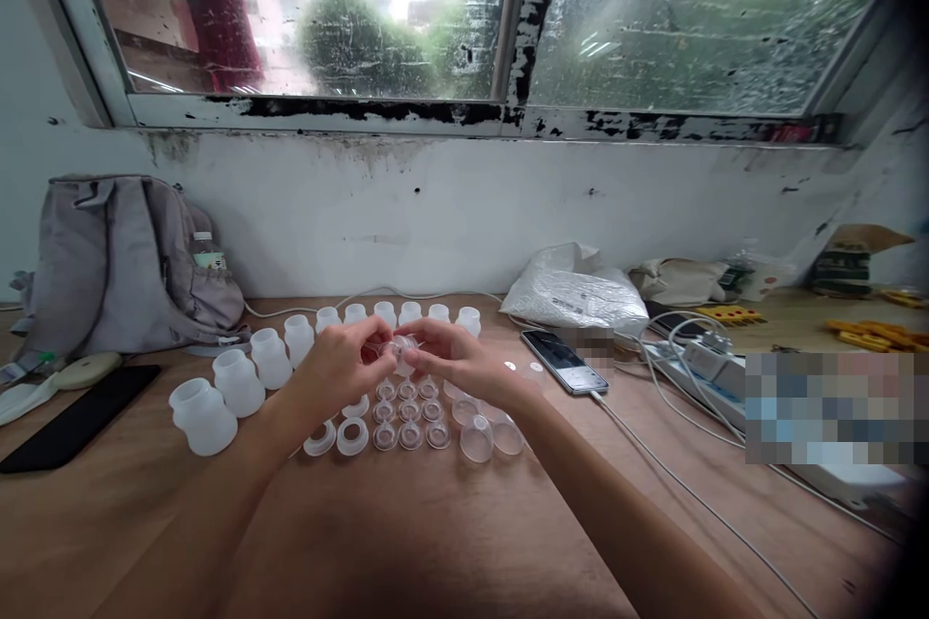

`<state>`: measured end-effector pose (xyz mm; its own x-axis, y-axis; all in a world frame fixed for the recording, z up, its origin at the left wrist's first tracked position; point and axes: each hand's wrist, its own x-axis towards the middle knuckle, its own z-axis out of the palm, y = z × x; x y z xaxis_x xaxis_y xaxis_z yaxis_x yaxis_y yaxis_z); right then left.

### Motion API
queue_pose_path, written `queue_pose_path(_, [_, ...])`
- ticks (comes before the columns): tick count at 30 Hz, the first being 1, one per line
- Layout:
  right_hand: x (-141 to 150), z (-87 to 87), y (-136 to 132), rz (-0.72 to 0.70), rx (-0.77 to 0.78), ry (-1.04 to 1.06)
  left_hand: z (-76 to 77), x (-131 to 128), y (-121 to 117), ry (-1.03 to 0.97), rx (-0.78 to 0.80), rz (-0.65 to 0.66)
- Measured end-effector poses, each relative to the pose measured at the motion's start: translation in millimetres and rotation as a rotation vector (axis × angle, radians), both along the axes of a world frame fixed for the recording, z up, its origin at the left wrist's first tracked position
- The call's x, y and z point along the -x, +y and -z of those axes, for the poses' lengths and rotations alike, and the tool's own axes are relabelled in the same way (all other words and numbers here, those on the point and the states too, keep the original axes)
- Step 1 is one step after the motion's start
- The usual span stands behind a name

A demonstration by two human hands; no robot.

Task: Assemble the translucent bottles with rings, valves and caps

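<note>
Both my hands meet over the middle of the table, fingers pinched on one small clear plastic part point(404, 358). My left hand point(349, 358) grips it from the left, my right hand point(454, 356) from the right; the fingers cover much of it. Below them lie rows of small clear round parts point(410, 435). Clear rings point(352, 436) are to their left, partly behind my left wrist. Clear domed caps point(476, 440) sit to the right, some hidden by my right hand. White translucent bottles point(238, 384) with open tops curve around the left and back.
A grey backpack point(123, 261) and a black flat object point(79, 418) are at the left. A phone point(564, 363) with a white cable point(674, 493) lies right of my hands, near a silvery bag point(577, 295). A power strip point(697, 387) stands farther right, below the window wall.
</note>
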<state>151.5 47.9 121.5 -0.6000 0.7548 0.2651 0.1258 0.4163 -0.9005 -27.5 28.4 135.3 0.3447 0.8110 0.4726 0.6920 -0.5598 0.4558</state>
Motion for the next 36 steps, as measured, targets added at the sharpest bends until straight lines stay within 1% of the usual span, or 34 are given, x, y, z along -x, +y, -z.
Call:
queue_pose_path(3, [0, 4.2, 4, 0.000, -0.015, 0.015, 2.5, 1, 2, -0.066, 0.037, 0.035])
queue_pose_path(6, [-4, 3.9, 7, -0.002, -0.026, -0.002, 4.6, 4, 7, -0.139, 0.108, 0.091])
queue_pose_path(10, [-9, 2.1, 10, 0.010, -0.007, -0.014, 9.2, 9, 19, -0.299, 0.285, 0.141])
queue_pose_path(12, [-10, 3.4, 13, 0.048, 0.004, -0.008, 13.3, 11, 27, -0.357, 0.333, 0.139])
queue_pose_path(14, [-11, 6.3, 17, 0.120, -0.007, 0.005, 20.0, 13, 35, -0.352, 0.300, 0.091])
queue_pose_path(16, [-12, 10.1, 23, 0.221, -0.031, 0.020, 30.8, 14, 44, -0.255, 0.228, -0.011])
queue_pose_path(18, [-13, 13.3, 28, 0.315, -0.043, 0.033, 45.4, 12, 52, -0.076, 0.163, -0.124])
queue_pose_path(19, [-14, 14.3, 30, 0.346, -0.041, 0.040, 53.6, 11, 56, 0.032, 0.144, -0.155])
queue_pose_path(22, [-15, 15.0, 32, 0.374, -0.025, 0.056, 76.0, 4, 70, 0.300, 0.161, -0.188])
queue_pose_path(24, [-15, 14.1, 31, 0.370, -0.030, 0.066, 85.7, 0, 78, 0.405, 0.188, -0.197])
queue_pose_path(26, [-16, 12.5, 29, 0.364, -0.039, 0.074, 90.7, -3, 86, 0.448, 0.201, -0.195])
queue_pose_path(30, [-16, 8.8, 26, 0.348, -0.036, 0.092, 93.8, -1, 95, 0.490, 0.222, -0.179])
queue_pose_path(36, [-18, 5.9, 25, 0.348, -0.037, 0.082, 99.9, 2, 97, 0.484, 0.240, -0.180])
